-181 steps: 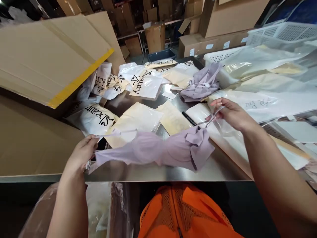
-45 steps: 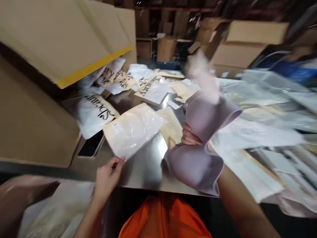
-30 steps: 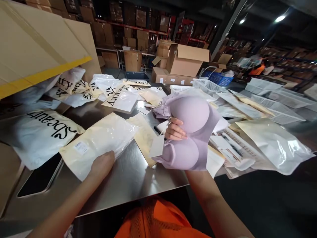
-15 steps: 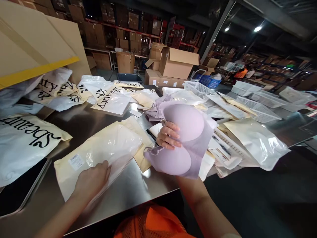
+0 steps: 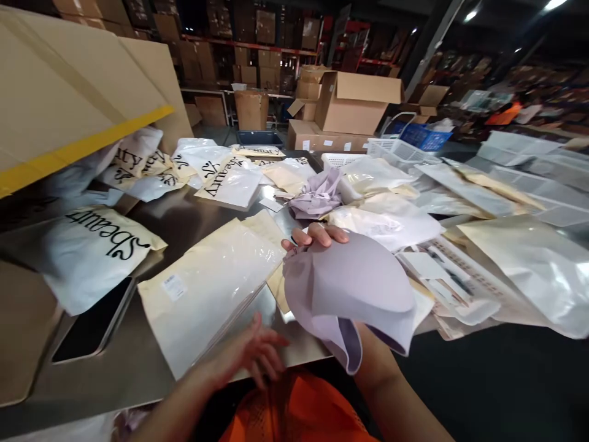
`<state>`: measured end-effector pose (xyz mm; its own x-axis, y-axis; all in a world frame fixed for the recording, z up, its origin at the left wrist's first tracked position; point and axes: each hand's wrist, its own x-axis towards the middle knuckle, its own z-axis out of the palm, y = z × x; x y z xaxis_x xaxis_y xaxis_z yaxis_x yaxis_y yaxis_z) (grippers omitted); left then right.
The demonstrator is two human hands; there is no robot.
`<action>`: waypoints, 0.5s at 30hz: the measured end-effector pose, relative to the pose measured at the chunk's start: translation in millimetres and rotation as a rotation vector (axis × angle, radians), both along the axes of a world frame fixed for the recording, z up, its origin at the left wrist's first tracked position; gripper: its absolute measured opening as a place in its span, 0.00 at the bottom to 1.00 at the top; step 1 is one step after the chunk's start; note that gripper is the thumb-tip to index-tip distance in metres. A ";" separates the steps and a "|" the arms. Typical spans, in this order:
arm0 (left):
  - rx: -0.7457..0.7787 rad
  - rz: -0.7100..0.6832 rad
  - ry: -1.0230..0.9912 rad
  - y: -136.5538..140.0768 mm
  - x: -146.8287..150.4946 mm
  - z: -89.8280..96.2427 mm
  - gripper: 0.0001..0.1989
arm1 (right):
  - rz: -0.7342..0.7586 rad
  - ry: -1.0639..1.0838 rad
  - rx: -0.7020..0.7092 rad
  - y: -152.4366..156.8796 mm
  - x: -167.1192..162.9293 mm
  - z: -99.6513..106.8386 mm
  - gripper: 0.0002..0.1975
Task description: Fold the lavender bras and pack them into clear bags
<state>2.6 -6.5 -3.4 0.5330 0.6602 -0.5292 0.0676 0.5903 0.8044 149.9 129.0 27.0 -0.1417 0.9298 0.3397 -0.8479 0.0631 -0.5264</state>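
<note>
A lavender bra (image 5: pixel 363 282) with moulded cups is held above the front of the metal table by my right hand (image 5: pixel 322 235), whose fingers curl over its top edge. The bra is folded, so its lower edges hang open toward me. My left hand (image 5: pixel 257 350) is in the air near the table's front edge, fingers spread and holding nothing. Just left of it lies a flat clear-and-cream plastic bag (image 5: pixel 207 282) with a white barcode label (image 5: pixel 174 286). Behind the bra sits a crumpled lavender garment (image 5: pixel 317 195).
A phone (image 5: pixel 94 325) lies at the left beside a printed bag (image 5: pixel 110 245). More printed bags (image 5: pixel 232 178) are piled under a large cardboard box (image 5: pixel 83 80). White baskets (image 5: pixel 519 147) and a tray (image 5: pixel 460 288) of small items stand right.
My left hand has lifted off the labelled bag and moved right, its fingers opening. My right hand has turned the bra from cups facing me to folded over. The view has shifted left.
</note>
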 end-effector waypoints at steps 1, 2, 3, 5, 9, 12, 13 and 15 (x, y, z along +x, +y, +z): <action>-0.118 0.048 -0.253 -4.0 13.4 -1.9 0.50 | -0.004 0.100 -0.016 -3.9 -7.6 -1.3 0.25; -0.180 0.156 -0.433 -6.9 25.4 -3.6 0.49 | -0.008 0.205 -0.022 -7.5 -15.1 -2.5 0.24; -0.206 0.315 -0.540 -8.7 34.7 -4.8 0.46 | -0.005 0.302 -0.011 -10.8 -21.7 -3.0 0.24; -0.194 0.713 -0.563 -9.2 42.2 -5.5 0.36 | 0.063 0.424 0.055 -14.7 -30.6 -1.7 0.25; 0.014 1.125 -0.254 -2.9 22.8 -4.7 0.31 | 0.402 0.596 0.524 0.3 -31.6 5.2 0.27; 0.474 1.208 0.239 -3.8 12.8 1.7 0.32 | 0.679 0.669 0.879 20.1 -26.6 1.2 0.26; 0.675 1.178 0.431 -6.9 14.7 7.2 0.29 | 0.735 0.669 0.903 22.8 -25.1 -2.9 0.26; 1.074 0.990 0.704 -16.1 26.0 24.1 0.15 | 0.778 0.611 0.827 19.0 -22.8 -13.7 0.26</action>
